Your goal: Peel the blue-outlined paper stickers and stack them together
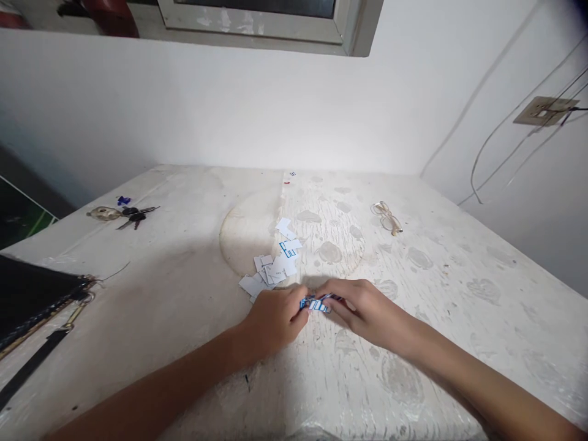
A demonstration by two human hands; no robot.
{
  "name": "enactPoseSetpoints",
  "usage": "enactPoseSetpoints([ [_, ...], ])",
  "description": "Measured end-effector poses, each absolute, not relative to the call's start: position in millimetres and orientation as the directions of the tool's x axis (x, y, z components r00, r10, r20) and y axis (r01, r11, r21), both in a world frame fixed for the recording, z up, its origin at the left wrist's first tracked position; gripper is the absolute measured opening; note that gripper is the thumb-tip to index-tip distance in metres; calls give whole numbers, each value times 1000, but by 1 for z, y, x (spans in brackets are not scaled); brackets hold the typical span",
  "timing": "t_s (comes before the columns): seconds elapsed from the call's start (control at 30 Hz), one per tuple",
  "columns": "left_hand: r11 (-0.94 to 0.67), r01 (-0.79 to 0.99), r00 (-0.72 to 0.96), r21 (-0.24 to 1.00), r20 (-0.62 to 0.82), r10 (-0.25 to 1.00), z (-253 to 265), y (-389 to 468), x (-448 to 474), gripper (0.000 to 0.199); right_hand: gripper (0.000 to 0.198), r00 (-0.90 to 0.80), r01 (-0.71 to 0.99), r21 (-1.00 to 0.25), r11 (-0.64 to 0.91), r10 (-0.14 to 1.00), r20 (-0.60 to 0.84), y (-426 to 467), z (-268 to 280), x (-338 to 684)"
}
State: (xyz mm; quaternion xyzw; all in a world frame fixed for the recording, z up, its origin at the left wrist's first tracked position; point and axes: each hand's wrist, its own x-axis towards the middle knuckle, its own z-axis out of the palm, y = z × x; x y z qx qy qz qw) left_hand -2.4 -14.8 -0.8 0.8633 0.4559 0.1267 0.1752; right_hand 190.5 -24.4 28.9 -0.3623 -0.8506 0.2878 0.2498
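Between my two hands, low over the near middle of the table, are small white paper pieces with blue markings (318, 305). My left hand (278, 312) pinches their left end with thumb and fingers. At the other end my right hand (356, 306) is closed on them too, its fingertips partly hiding them. Just beyond my left hand lies a loose heap of white paper pieces (275, 269), some overlapping. One piece with blue lettering (289, 249) shows near the top of the heap.
A bunch of keys (133, 214) lies at the far left, near a small blue object (124, 200). A black bag (37, 300) with a strap sits on the left edge. Eyeglasses (387, 217) rest at the right. A white wall (275, 110) bounds the table behind.
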Motion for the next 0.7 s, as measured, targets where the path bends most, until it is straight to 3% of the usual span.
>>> enactPoseSetpoints([
  [0.27,-503,704,568,501,28,823,6,-17,-3,22,25,-658,546,-535,644,725,202,-23,19,188],
  [0.53,-525,732,546,434,86,833,-1,-16,-2,17,19,-585,469,-694,546,781,219,-22,27,191],
  [0.7,-512,718,563,471,39,826,5,-17,-3,9,22,-661,479,-650,589,730,174,-23,31,192],
])
